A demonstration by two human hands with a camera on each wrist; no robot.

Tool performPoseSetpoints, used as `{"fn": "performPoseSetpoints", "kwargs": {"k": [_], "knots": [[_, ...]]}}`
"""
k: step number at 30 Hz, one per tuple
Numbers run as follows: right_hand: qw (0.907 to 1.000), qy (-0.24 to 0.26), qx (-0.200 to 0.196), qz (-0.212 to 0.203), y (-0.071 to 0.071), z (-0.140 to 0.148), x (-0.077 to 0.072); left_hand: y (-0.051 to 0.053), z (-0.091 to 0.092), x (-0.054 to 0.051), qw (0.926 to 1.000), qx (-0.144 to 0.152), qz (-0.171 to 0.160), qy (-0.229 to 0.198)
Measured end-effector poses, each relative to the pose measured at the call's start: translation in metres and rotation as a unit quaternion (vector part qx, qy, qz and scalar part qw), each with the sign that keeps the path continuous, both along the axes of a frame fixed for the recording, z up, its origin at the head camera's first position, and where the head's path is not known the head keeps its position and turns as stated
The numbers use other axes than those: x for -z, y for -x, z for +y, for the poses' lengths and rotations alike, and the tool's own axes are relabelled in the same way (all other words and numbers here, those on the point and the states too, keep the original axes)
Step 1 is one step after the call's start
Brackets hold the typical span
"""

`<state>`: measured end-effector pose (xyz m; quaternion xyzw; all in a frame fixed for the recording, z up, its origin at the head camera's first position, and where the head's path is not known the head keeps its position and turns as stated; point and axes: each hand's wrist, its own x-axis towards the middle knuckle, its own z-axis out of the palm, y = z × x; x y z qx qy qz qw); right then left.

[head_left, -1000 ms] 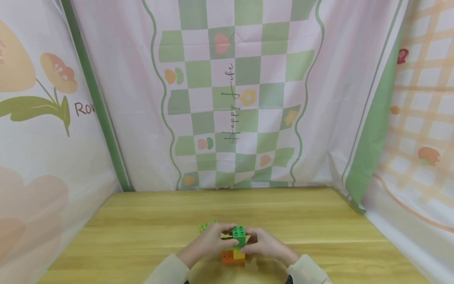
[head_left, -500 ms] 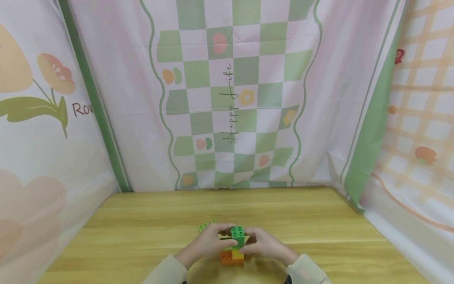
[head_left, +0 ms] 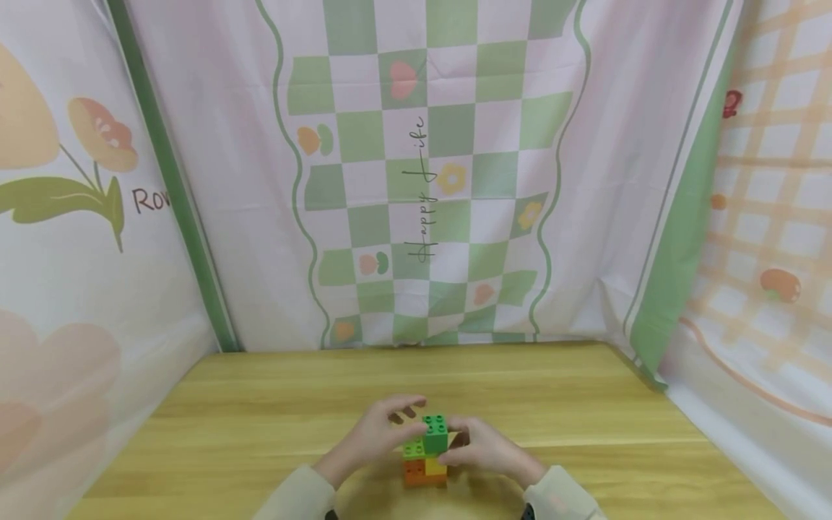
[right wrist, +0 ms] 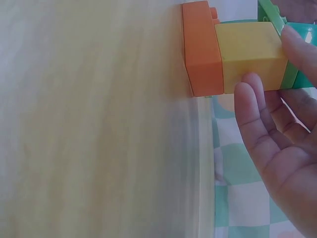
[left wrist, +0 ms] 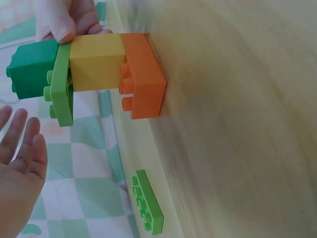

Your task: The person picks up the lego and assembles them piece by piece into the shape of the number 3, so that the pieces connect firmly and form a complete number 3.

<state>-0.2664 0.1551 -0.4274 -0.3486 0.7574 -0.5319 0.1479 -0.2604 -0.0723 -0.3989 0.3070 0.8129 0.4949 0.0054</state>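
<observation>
A small tower of toy building bricks stands on the table: an orange brick (head_left: 416, 478) at the bottom, a yellow brick (right wrist: 250, 52) on it, then a thin light green brick (left wrist: 61, 89) that juts out to the left, and a dark green brick (head_left: 435, 435) on top. My right hand (head_left: 487, 451) holds the tower from the right, its thumb at the light green brick's edge and several fingers at the far side. Apart from the tower on the left is my left hand (left wrist: 20, 173), fingers spread and loosely bent with nothing in them.
Another thin light green brick (left wrist: 148, 203) lies loose on the wooden table (head_left: 260, 404), beyond my left hand and hidden by it in the head view. A patterned curtain (head_left: 416, 217) borders the table's back, with cloth on both sides.
My left hand has let go of the bricks and moved up and to the left, baring the light green brick's studs. My right hand and the tower stay in place.
</observation>
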Motion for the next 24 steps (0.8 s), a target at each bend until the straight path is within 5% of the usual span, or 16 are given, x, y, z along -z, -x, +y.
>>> {"fn": "performPoseSetpoints", "kwargs": {"k": [6,9,13,16,24], "knots": [[1.0,-0.002,0.003,-0.005,0.001,0.0,0.0,0.005,-0.005,0.003,0.9996,-0.009,0.022,-0.015],[0.9999,-0.006,0.009,-0.008,0.001,0.0,0.001,-0.004,-0.005,-0.009,0.999,-0.021,0.037,-0.013],[0.9999,-0.007,0.009,-0.003,0.001,0.0,0.002,-0.003,-0.008,-0.01,0.9982,-0.042,0.038,-0.019],[1.0,-0.006,0.005,0.002,0.002,0.0,0.003,0.01,-0.014,0.004,0.9976,-0.053,0.036,-0.028],[0.9998,-0.012,0.013,-0.011,0.002,0.0,0.001,0.02,-0.026,0.013,0.9952,-0.078,0.033,-0.049]]}}
